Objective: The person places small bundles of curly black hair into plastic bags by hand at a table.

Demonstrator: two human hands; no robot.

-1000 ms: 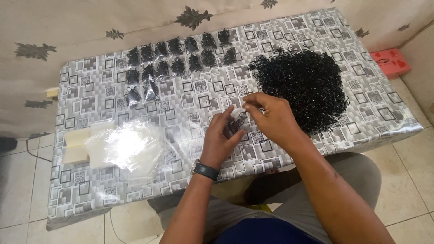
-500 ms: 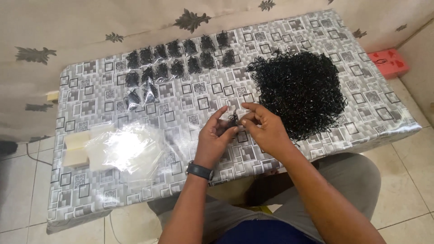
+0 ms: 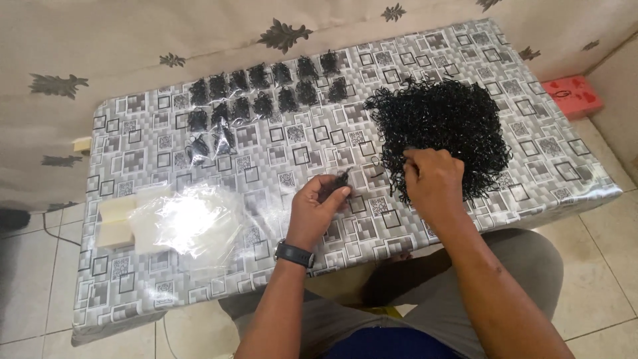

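A big heap of small black loops (image 3: 444, 126) lies on the right part of the low table (image 3: 279, 146). My right hand (image 3: 432, 183) rests at the heap's near left edge, fingers pinched on a few loops. My left hand (image 3: 318, 211), with a black watch on the wrist, holds a small bunch of black loops (image 3: 341, 179) between thumb and fingers, a little left of the right hand. Several small packed bunches of loops (image 3: 266, 90) lie in rows at the far left of the table.
A pile of clear plastic bags (image 3: 189, 219) lies on the table's near left, next to a pale block (image 3: 113, 223). A patterned curtain hangs behind the table. A red box (image 3: 570, 96) sits on the tiled floor at the right.
My right hand has moved away from the left hand, rightwards to the edge of the heap. My left hand stays in place with its small bunch.
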